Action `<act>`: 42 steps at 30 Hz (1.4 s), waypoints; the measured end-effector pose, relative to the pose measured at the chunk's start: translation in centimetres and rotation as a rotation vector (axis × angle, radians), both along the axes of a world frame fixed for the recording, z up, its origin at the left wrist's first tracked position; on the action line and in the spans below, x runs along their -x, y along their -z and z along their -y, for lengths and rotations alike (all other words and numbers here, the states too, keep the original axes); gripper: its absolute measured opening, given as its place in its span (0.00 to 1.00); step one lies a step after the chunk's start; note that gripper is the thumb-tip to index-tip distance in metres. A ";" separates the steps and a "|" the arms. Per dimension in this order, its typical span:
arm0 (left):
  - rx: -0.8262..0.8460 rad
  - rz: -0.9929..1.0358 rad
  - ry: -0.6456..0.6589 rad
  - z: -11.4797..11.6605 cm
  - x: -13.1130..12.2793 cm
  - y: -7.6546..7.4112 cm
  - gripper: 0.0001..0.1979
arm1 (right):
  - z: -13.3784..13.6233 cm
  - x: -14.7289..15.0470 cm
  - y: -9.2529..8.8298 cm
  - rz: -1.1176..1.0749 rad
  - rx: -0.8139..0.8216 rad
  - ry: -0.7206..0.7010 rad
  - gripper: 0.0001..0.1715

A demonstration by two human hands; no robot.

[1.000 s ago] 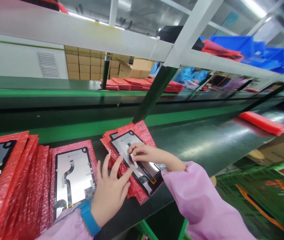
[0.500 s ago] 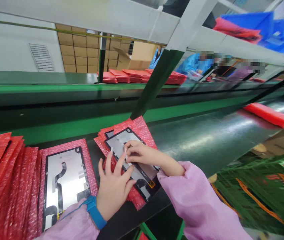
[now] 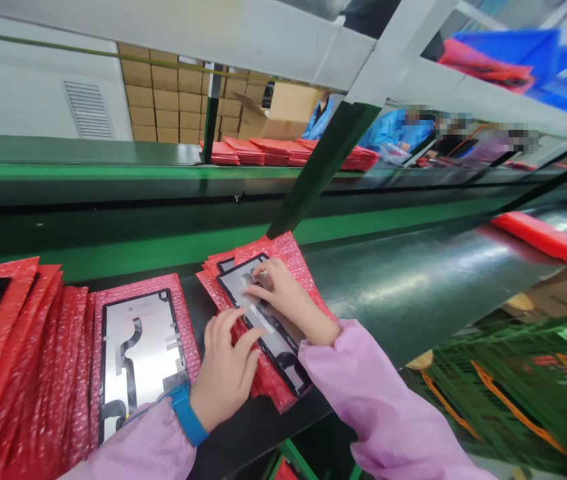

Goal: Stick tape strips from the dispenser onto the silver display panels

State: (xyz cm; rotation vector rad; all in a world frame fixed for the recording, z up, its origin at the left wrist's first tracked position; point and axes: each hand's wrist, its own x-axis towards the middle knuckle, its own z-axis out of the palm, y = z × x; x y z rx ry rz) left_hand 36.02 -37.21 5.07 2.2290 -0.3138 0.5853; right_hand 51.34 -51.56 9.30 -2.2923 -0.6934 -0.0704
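Observation:
A tablet screen panel [image 3: 232,285], silver-backed with a black border and dark flex cables, lies tilted on a stack of red bubble-wrap bags [image 3: 300,267]. Over its upper half, my right hand [image 3: 286,293] has its thumb and index fingertips apart near a dark cable, with no held thing visible. At the panel's lower-left edge is my left hand [image 3: 228,367], fingers close together and thumb spread away, holding nothing visible. A pale strip [image 3: 262,319] shows on the panel between the hands. My right sleeve covers part of the panel's lower right.
Left of my hands, another screen panel [image 3: 150,340] rests on a red bag. Beyond it leans a row of red bubble bags [image 3: 23,360]. A green post [image 3: 323,170] rises behind the panel. Red bags [image 3: 543,237] lie along the bench; a green crate [image 3: 513,387] stands lower right.
My right thumb and index finger have parted from a pinch on a small pale piece. The left hand's spread fingers have drawn together. The orange cable end at the panel's lower right no longer shows.

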 end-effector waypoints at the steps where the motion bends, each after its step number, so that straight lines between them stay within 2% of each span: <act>1: 0.174 0.020 0.028 -0.6 0.3 0.3 0.17 | 0.0 0.9 -0.7 0.008 -0.050 0.028 0.12; 3: 0.562 0.054 0.070 -2.1 1.1 0.9 0.18 | 0.0 3.9 -2.0 -0.019 -0.158 0.050 0.14; 5: 0.870 0.060 0.091 -3.4 2.0 1.3 0.22 | -0.5 7.7 -2.7 -0.121 -0.237 0.075 0.14; 7: 1.021 0.028 0.080 -4.6 2.9 1.4 0.25 | -1.8 11.3 -2.1 -0.233 -0.279 0.042 0.15; 10: 1.051 -0.018 0.041 -5.7 4.4 1.2 0.26 | -4.9 14.3 0.4 -0.361 -0.354 -0.037 0.17; 14: 0.948 -0.045 -0.042 -6.6 6.3 1.5 0.27 | -8.3 14.3 3.0 -0.392 -0.442 0.016 0.23; 17: 0.736 -0.025 -0.149 -7.7 7.9 2.4 0.27 | -9.6 13.1 4.1 -0.359 -0.449 0.054 0.25; 20: 0.415 0.043 -0.219 -9.1 9.7 3.4 0.26 | -11.3 12.1 5.7 -0.362 -0.395 0.043 0.25; 22: 0.238 0.047 -0.181 -9.8 10.8 3.8 0.26 | -13.0 11.6 7.0 -0.360 -0.330 0.010 0.24; 25: 0.101 0.076 -0.169 -10.5 11.7 4.0 0.28 | -15.9 11.4 8.3 -0.337 -0.197 0.032 0.19; 29: 0.075 0.086 -0.401 -10.9 10.5 4.4 0.27 | -18.8 11.2 8.8 -0.315 -0.056 0.102 0.15; 33: 0.181 -0.001 -0.573 -11.8 7.6 5.4 0.29 | -20.0 11.0 9.1 -0.249 -0.027 0.132 0.17; 36: 0.184 -0.013 -0.608 -12.5 6.1 5.9 0.29 | -20.3 11.0 9.3 -0.240 0.014 0.145 0.15; 42: -0.045 0.023 -0.612 -12.9 5.4 5.8 0.27 | -20.5 11.1 9.5 -0.230 0.097 0.157 0.13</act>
